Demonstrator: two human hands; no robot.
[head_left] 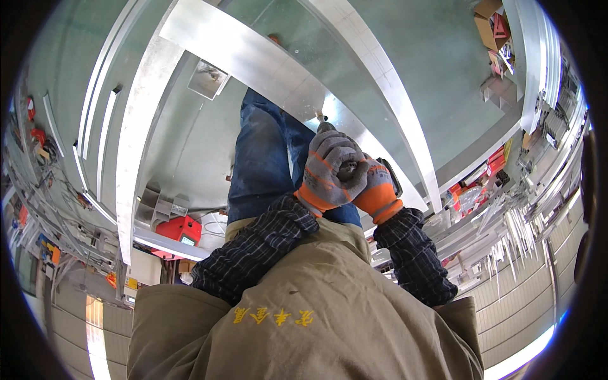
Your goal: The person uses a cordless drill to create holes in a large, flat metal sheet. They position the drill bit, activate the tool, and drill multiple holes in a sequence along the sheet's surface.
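Observation:
Both my hands wear grey gloves with orange cuffs and are closed together around a dark hand-held power tool (348,168). My left hand (329,168) wraps over its front part, hiding most of the body. My right hand (378,190) grips behind it, partly covered by the left, with a black part showing beside the wrist. The tool's narrow tip (322,118) meets or hovers just above a flat silver metal beam (266,66); I cannot tell which. A bright patch shines on the beam beside the tip. The exact kind of tool is hidden.
Another metal beam (380,69) runs along the right, and a long one (142,120) along the left. A red machine with a small screen (180,233) stands at the lower left. A cardboard box (491,25) sits at the far right. My jeans-clad legs (263,152) are beside the beam.

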